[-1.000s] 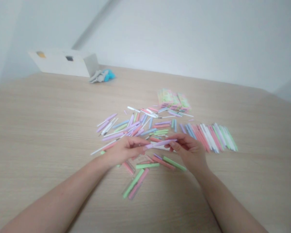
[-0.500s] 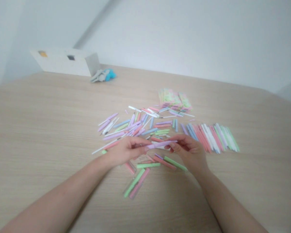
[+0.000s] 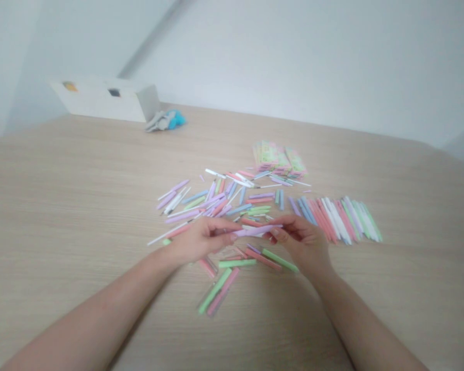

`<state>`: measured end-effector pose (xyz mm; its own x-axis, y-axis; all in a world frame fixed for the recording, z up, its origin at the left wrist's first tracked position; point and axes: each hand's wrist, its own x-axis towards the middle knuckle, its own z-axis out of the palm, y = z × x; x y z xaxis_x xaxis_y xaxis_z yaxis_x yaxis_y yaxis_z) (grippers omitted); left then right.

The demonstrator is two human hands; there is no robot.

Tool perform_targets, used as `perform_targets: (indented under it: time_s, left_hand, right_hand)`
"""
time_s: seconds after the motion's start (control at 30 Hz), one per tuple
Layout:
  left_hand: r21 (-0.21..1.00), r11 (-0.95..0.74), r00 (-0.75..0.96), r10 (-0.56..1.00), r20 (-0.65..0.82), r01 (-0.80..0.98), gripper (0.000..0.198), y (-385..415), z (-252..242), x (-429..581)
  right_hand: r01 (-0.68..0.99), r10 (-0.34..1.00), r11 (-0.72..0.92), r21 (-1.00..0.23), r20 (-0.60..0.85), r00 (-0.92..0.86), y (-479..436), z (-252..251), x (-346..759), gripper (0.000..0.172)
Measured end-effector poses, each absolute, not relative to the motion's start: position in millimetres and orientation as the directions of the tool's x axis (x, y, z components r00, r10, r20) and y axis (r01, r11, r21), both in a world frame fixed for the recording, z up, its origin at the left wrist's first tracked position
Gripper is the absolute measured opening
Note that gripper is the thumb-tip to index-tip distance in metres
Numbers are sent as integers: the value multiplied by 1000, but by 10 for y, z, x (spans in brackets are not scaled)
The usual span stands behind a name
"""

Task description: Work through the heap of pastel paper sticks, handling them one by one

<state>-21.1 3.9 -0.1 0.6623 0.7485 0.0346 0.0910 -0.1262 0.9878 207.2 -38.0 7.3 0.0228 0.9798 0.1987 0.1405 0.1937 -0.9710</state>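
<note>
The left hand (image 3: 201, 239) pinches the left end of a slim lilac plastic pen (image 3: 257, 230), and the right hand (image 3: 304, 245) pinches its right end, above the pale wood-grain counter (image 3: 100, 170). Beyond the pen lie scattered pastel plastic pen parts (image 3: 216, 202); to its right, a row of pastel plastic pens (image 3: 335, 219); nearer the person, a long green plastic piece (image 3: 215, 291).

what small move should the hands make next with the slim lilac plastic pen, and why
Probably a gentle push of both ends of the slim lilac plastic pen toward each other: the left hand pinches one end, the right hand the other. Whether its parts sit flush is too blurred to tell.
</note>
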Motion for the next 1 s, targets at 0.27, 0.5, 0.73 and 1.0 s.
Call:
perform_targets:
  time_s: [0.27, 0.5, 0.73, 1.0]
  left_hand:
    - [989, -131, 665, 745, 50, 72, 27, 37, 13, -209]
    - [986, -144, 669, 742, 48, 89, 28, 30, 41, -200]
    - [977, -178, 662, 747, 55, 120, 29, 23, 26, -204]
    - [943, -281, 628, 770, 111, 177, 30, 5, -30, -162]
  right_hand:
    - [127, 978, 202, -971, 208, 28, -397, 96, 2059, 14]
    - [144, 978, 199, -969, 205, 26, -413, 102, 2034, 13]
    - [150, 986, 162, -975, 166, 17, -393, 83, 2016, 14]
    - [276, 993, 120, -954, 121, -10, -383, 45, 2028, 20]
